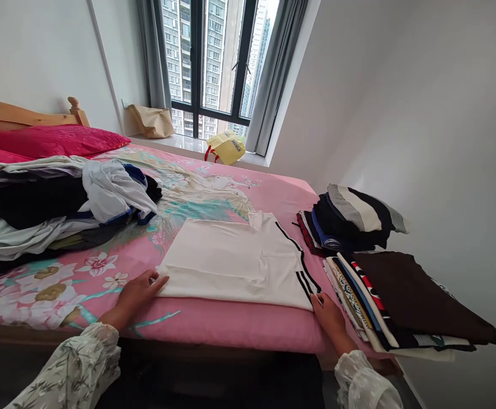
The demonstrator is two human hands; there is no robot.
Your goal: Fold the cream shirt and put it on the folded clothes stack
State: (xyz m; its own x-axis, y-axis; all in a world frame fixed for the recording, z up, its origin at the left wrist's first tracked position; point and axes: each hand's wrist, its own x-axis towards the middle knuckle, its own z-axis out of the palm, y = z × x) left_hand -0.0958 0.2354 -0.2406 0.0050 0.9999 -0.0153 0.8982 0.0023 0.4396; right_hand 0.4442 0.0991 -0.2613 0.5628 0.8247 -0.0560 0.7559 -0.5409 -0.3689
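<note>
A white T-shirt [218, 250] with black stripes along its sleeve and shoulder lies flat on the pink flowered bed sheet [248, 326], partly folded, its collar side to the right. My left hand [139, 292] pinches the shirt's near left corner, at the hem. At the near right corner, by the striped sleeve, my right hand [328, 315] has thumb and fingers closed on the cloth edge. Both hands rest low, close to the front edge of the bed.
A loose heap of clothes [52, 204] covers the bed's left side. Two folded stacks stand at the right, one topped by a striped garment [356, 210], the other by a brown one [422, 295]. A yellow bag [227, 147] and a paper bag [152, 121] sit by the window.
</note>
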